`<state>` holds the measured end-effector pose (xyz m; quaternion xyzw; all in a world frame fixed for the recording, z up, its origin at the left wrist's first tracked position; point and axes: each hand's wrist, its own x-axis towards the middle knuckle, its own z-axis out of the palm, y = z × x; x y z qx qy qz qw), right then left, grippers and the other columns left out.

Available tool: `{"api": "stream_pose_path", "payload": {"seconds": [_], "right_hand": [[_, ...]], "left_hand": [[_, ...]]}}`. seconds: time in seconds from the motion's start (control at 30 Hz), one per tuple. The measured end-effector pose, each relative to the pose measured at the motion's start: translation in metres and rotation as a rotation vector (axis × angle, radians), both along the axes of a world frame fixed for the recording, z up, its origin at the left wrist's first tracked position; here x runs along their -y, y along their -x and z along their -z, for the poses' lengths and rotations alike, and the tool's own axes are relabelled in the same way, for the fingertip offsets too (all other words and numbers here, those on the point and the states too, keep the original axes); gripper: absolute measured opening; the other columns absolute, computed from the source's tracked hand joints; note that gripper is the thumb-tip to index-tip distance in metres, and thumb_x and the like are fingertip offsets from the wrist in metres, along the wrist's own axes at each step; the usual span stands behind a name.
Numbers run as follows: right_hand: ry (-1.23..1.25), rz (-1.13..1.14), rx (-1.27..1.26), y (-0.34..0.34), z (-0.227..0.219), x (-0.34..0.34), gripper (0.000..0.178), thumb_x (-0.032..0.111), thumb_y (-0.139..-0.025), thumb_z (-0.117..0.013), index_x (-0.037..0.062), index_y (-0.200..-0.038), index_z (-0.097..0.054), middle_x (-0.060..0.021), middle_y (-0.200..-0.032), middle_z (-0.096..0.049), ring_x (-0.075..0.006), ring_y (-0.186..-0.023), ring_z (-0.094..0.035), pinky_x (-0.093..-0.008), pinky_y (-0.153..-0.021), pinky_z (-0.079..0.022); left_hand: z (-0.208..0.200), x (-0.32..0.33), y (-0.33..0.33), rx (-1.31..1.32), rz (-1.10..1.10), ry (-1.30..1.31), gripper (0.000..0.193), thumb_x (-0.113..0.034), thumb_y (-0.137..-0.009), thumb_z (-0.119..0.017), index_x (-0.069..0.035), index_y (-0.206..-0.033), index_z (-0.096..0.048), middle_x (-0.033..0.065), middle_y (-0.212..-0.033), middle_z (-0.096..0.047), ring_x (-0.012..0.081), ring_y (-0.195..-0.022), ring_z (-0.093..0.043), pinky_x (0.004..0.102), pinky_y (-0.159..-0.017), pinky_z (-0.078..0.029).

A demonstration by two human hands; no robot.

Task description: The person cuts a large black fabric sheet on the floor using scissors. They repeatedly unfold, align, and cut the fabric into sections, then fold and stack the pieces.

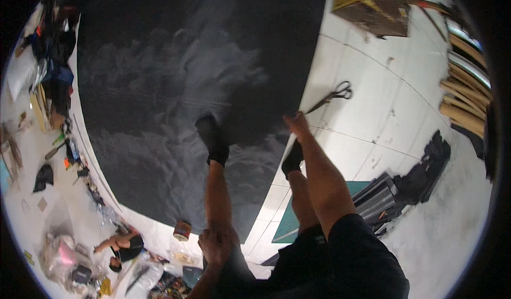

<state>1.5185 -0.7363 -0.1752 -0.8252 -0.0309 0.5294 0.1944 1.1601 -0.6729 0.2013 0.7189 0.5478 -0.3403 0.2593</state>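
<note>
A wide black sheet (159, 113) with a soft sheen lies spread on the pale floor. My right hand (298, 126) reaches down to its right edge, fingers closed on that edge. Black-handled scissors (332, 95) slant away from this hand, blades toward my fingers; whether hand and blades touch I cannot tell. Across my left leg rests my left hand (217, 246), fingers apart and no object visible in it. One dark-socked foot (213, 136) is on the sheet, the other (292, 158) at its right edge.
A worn box (372, 6) stands at the far right. Cardboard tubes (466, 97) are stacked on the right, and dark folded material (420, 176) lies nearer. A can (182, 230) stands at the sheet's near edge. Another person (122, 247) is at the lower left, among bags and clutter.
</note>
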Motion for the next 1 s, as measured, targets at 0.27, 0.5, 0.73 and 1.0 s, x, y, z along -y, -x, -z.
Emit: {"api": "stream_pose_path", "payload": {"seconds": [0.27, 0.5, 0.73, 1.0], "right_hand": [[0.107, 0.538, 0.077, -0.018, 0.057, -0.036, 0.089, 0.051, -0.075, -0.074, -0.0085, -0.133, -0.04, -0.019, -0.139, -0.044, -0.0377, -0.117, -0.053, -0.0412, -0.101, -0.041], [-0.537, 1.038, -0.515, -0.052, -0.108, -0.113, 0.046, 0.028, -0.094, -0.057, 0.0008, -0.13, -0.047, -0.0136, -0.128, -0.056, -0.0258, -0.113, -0.058, -0.0382, -0.098, -0.046], [-0.847, 1.045, -0.546, -0.093, -0.282, -0.19, 0.016, 0.027, -0.095, -0.054, 0.0123, -0.101, -0.058, -0.0028, -0.085, -0.067, -0.0085, -0.056, -0.059, -0.0211, -0.04, -0.044], [-0.629, 1.01, -0.168, -0.097, -0.401, -0.227, 0.04, 0.026, -0.088, -0.065, -0.0003, -0.117, -0.055, -0.0168, -0.109, -0.065, -0.0275, -0.101, -0.063, -0.0389, -0.085, -0.054]], "left_hand": [[0.009, -0.028, -0.056, -0.296, -0.047, 0.245, 0.03, -0.035, -0.082, -0.062, -0.009, -0.095, -0.065, 0.0179, -0.099, -0.057, 0.0347, -0.101, -0.049, 0.0509, -0.087, -0.034], [0.012, -0.129, -0.059, -0.193, -0.127, 0.32, 0.016, -0.02, -0.087, -0.052, -0.009, -0.089, -0.063, 0.0155, -0.093, -0.063, 0.0351, -0.092, -0.059, 0.0445, -0.086, -0.043], [0.12, -0.342, -0.088, 0.721, -0.862, 0.443, 0.068, -0.05, -0.086, -0.047, -0.007, -0.138, -0.039, 0.0177, -0.135, -0.043, 0.0334, -0.126, -0.04, 0.0486, -0.098, -0.041], [0.052, -0.526, -0.19, 1.048, -1.534, 0.07, 0.051, -0.027, -0.085, -0.058, -0.004, -0.127, -0.042, 0.0191, -0.112, -0.056, 0.033, -0.095, -0.058, 0.0451, -0.078, -0.051]]}}
